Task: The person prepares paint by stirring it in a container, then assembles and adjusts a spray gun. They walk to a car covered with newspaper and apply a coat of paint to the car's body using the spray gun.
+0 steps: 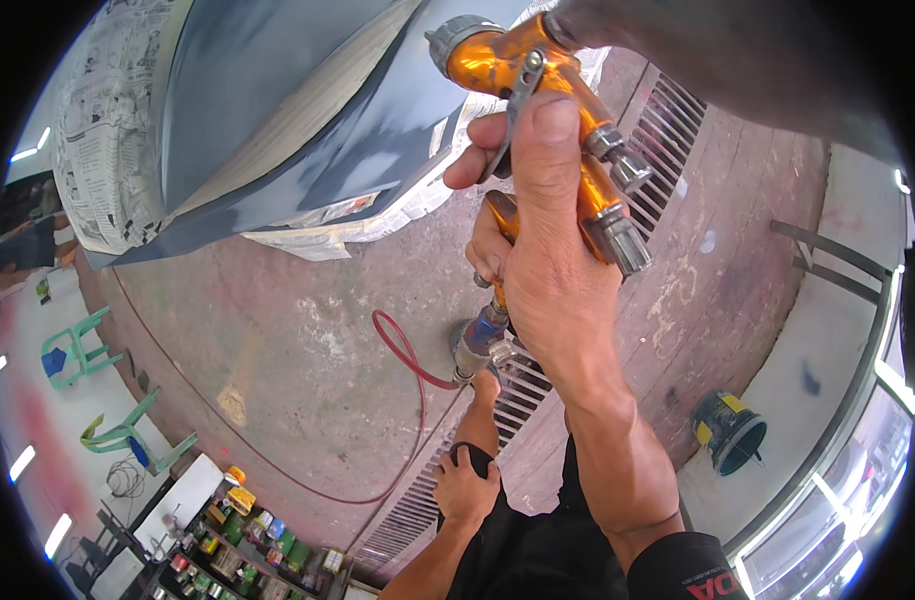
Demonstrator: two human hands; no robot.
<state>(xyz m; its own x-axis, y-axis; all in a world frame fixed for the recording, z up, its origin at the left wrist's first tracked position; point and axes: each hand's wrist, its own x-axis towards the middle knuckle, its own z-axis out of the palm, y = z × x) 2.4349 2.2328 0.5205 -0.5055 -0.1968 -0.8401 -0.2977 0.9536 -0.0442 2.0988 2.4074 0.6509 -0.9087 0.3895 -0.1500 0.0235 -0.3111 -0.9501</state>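
In my right hand [552, 230] is an orange spray gun [477, 62] with a grey cap, raised high in front of me. My fingers wrap its handle, and the thumb lies along its back near the metal adjusting knobs. A dark cup or container [737, 60] at the upper right joins the gun. Below the grip, a fitting [477, 340] links it to a red air hose [402, 350]. My left hand [467, 490] rests on my bent knee, fingers apart, with nothing held. Up ahead to the left is a grey car body panel [247, 90], edged with newspaper masking [112, 120].
A floor grate [527, 390] runs diagonally beneath me. To the right, a dark bucket [729, 432] stands by the wall. Green plastic chairs [77, 350] are on the left, where another person [22, 250] partly shows. Shelves of cans [242, 540] fill the lower left.
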